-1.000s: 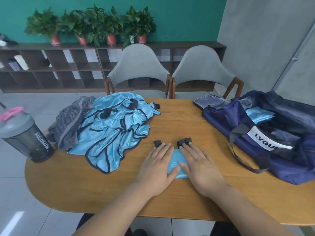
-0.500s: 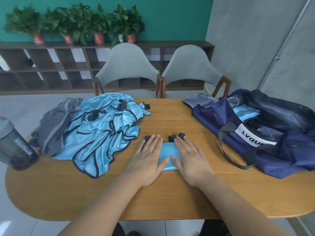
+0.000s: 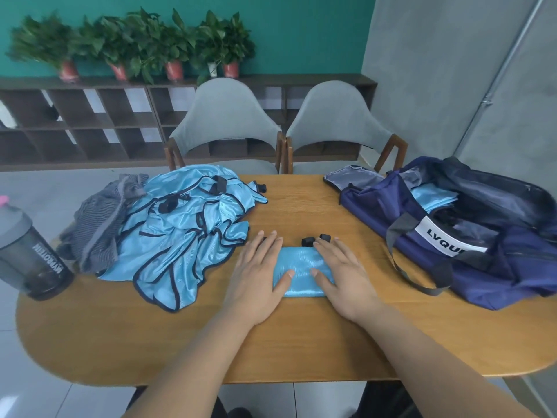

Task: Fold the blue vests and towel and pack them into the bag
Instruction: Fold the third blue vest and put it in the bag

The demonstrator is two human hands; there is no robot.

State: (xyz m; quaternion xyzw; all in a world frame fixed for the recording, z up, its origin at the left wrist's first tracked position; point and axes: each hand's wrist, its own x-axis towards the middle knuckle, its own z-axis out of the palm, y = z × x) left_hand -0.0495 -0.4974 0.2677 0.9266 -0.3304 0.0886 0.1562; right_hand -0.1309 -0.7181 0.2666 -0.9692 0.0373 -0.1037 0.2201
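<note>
Pressing down on the folded vest [image 3: 301, 271] at the centre of the frame, both hands lie flat, fingers straight and held loosely side by side, thumbs angled inward onto the blue cloth. The left hand [image 3: 256, 276] covers the packet's left end and the right hand [image 3: 343, 276] its right end. Compared with a second ago, the hands have slid apart: then the thumbs almost met and hid most of the cloth, now a broad strip of blue shows between them. That reads as a smoothing stroke from the middle to the ends, flattening the last fold. Black tabs [image 3: 315, 240] stick out at the packet's far edge, just beside the right fingertips.

By my judgement this vest is folded and ready to lift into the bag [image 3: 497, 267], which lies open at the right of the frame with a folded blue piece [image 3: 434, 199] already inside. Much remains: the pile of unfolded vests [image 3: 180, 236] sprawls at centre left on the table [image 3: 301, 342], with the grey striped towel [image 3: 99, 224] touching its left side. A shaker bottle [image 3: 30, 254] stands at the far left edge. The slippery fabric may spring open once released, so a grip across both ends seems wise.
</note>
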